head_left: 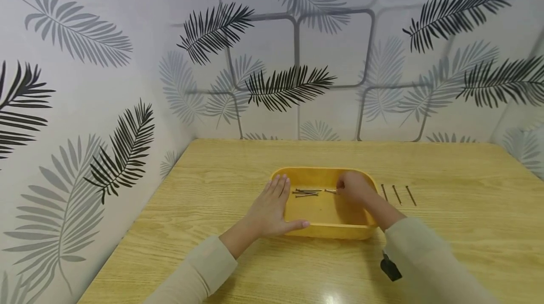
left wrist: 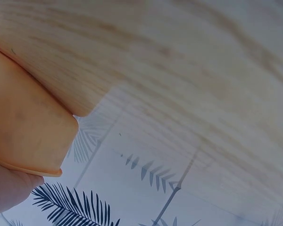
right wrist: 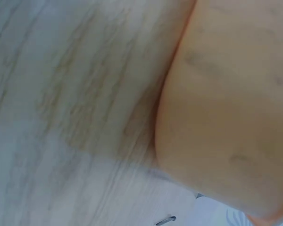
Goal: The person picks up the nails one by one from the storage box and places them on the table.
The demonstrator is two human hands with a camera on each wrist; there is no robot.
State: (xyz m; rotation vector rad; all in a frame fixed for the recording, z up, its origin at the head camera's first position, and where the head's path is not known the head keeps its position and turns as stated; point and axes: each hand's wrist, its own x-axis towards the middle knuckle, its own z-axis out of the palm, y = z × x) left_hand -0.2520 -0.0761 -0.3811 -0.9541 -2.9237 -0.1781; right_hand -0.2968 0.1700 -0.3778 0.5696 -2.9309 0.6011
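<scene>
A yellow plastic tray [head_left: 323, 231] sits on the wooden table, with several thin metal nails [head_left: 307, 192] lying loosely together in its left half. My left hand [head_left: 272, 209] lies over the tray's left end, fingers straight along the rim and thumb across the front edge. Inside the tray on the right, my right hand [head_left: 354, 187] has its fingers curled and pinches one end of a single nail [head_left: 330, 191]. Its fingertips are partly hidden from the head view. The left wrist view shows the tray's outer wall [left wrist: 33, 108] with part of the left hand [left wrist: 12, 188] at the rim.
Right of the tray, three nails [head_left: 397, 195] lie side by side on the table [head_left: 459, 228], spaced apart and roughly parallel. A small black piece [head_left: 390, 267] hangs by the right sleeve. Behind the table stands a leaf-patterned wall [head_left: 272, 49].
</scene>
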